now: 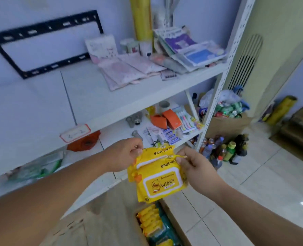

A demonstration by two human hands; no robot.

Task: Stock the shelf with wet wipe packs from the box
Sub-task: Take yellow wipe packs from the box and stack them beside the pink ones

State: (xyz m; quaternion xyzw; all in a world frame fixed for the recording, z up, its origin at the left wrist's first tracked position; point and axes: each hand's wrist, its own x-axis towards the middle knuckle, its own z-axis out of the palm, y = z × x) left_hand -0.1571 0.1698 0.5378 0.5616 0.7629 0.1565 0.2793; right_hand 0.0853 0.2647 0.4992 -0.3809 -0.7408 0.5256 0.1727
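Two yellow baby wipe packs (158, 181) hang in front of me, one behind the other, just above the open cardboard box (172, 215). My left hand (124, 155) pinches the top left edge of the packs. At the top right edge my right hand (195, 166) pinches them too. Inside the box stand several more yellow wipe packs (150, 222) and some teal ones (164, 231). The white shelf (111, 103) rises behind my hands, its upper board bare on the left half.
Pink pouches (129, 70) and plastic-wrapped goods (191, 48) fill the upper board's right side. Orange boxes (166, 118) and toothbrushes (184, 118) lie on the lower board. Bottles (225, 150) and a full cardboard box (227, 125) stand on the tiled floor to the right.
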